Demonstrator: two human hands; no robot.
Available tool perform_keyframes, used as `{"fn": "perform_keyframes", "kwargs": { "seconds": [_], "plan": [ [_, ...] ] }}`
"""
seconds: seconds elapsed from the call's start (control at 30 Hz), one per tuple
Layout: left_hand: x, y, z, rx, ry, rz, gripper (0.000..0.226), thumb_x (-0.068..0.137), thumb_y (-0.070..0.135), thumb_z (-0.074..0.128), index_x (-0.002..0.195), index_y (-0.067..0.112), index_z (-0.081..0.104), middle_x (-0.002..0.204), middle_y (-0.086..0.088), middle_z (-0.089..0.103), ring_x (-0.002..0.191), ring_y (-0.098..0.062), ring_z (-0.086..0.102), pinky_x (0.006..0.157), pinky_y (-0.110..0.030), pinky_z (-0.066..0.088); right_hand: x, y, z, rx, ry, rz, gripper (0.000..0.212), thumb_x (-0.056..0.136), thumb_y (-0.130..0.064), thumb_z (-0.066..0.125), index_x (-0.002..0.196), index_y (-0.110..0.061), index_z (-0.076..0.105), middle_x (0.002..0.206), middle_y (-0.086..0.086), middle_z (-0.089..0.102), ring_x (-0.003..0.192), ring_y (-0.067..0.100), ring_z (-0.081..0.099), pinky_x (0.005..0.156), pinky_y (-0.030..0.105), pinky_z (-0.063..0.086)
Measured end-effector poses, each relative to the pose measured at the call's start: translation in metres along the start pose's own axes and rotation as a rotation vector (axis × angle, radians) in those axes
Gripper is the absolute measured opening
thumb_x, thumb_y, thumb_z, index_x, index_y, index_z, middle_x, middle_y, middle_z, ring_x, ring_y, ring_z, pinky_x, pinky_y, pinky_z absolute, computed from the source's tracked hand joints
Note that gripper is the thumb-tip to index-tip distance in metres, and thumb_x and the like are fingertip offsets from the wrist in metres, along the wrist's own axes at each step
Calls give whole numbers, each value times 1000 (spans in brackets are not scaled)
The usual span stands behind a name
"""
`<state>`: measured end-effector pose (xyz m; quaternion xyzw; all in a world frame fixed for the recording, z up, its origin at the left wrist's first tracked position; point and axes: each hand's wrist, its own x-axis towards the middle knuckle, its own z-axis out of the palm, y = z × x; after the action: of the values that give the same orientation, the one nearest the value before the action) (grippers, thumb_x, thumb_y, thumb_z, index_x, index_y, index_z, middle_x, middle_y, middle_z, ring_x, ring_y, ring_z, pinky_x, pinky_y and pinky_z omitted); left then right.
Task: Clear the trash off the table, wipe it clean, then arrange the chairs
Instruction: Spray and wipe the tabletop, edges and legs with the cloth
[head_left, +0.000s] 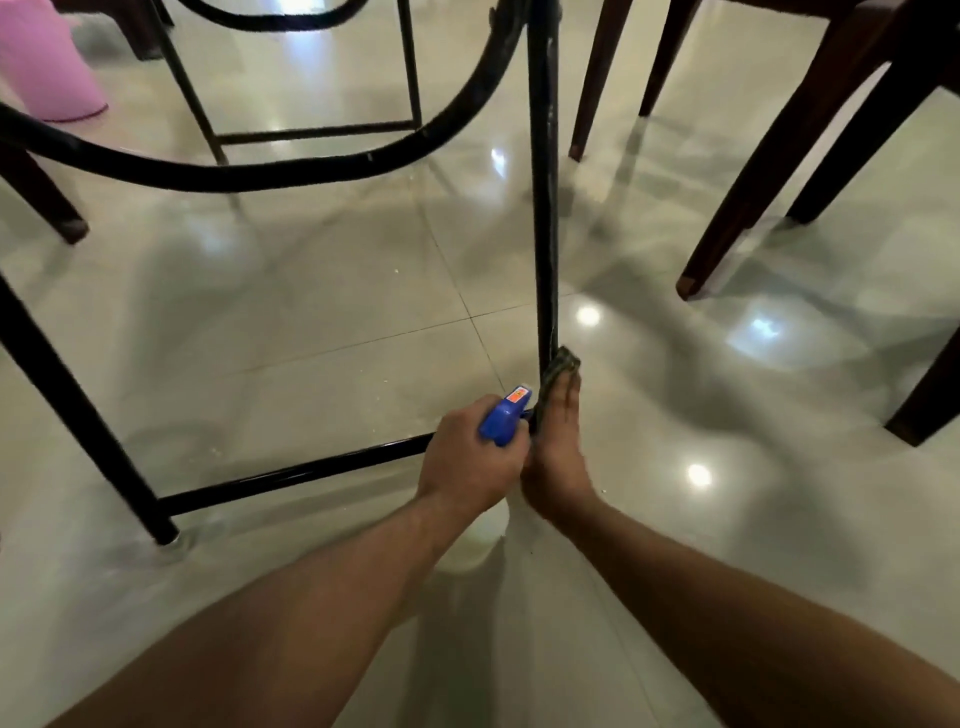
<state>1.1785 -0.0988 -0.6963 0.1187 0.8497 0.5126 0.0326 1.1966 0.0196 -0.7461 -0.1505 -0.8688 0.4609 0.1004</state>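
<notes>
I look down under the table at its black metal frame. My left hand grips a spray bottle by its blue trigger head; the white bottle body hangs below my wrist. My right hand presses a dark cloth against the foot of an upright black table leg, fingers stretched along it. The two hands touch each other beside that leg. A low crossbar runs left from the leg to another black leg.
Dark wooden chair legs stand at the right and upper right, another one at the far left. A pink bin sits top left. A curved black brace spans the frame. The tiled floor is glossy with small crumbs.
</notes>
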Motion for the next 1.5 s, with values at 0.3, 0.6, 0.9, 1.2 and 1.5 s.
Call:
{"fn": "perform_keyframes", "kwargs": {
  "seconds": [0.3,0.6,0.9,1.2,1.5],
  "plan": [
    [18,-2,-5,82,-22,48,20,87,27,65,73,15,58,56,1,47,52,-18,43,57,-44,48,6,3,13,-92,-26,65,96,94,2,48,154,-22,-24,162,-5,-28,148,14,-27,116,28,-15],
    [37,14,-13,76,-37,138,16,90,37,62,82,23,59,62,7,54,55,-14,52,54,-31,49,-3,-7,-14,-443,-75,-363,88,91,5,40,158,-23,-9,164,3,-23,151,29,-19,123,39,10],
    [48,21,-34,109,-82,252,19,89,31,62,74,22,53,56,4,48,50,-17,44,51,-33,44,24,-19,-47,-766,-35,-420,96,83,4,62,159,-19,9,166,0,-13,151,32,-15,113,47,38],
    [69,55,-35,26,-29,218,29,84,40,57,67,18,48,54,4,45,51,-22,45,51,-35,43,19,-28,-63,-636,-133,-316,92,88,9,43,155,-17,-14,157,-2,-38,148,19,-27,123,36,19],
    [86,76,-54,18,75,262,42,91,22,65,58,27,38,50,9,40,46,-10,43,46,-14,31,29,-65,-54,-633,-40,-373,107,75,22,41,157,-22,-13,158,-5,-36,149,23,-25,115,41,37]
  ]
}}
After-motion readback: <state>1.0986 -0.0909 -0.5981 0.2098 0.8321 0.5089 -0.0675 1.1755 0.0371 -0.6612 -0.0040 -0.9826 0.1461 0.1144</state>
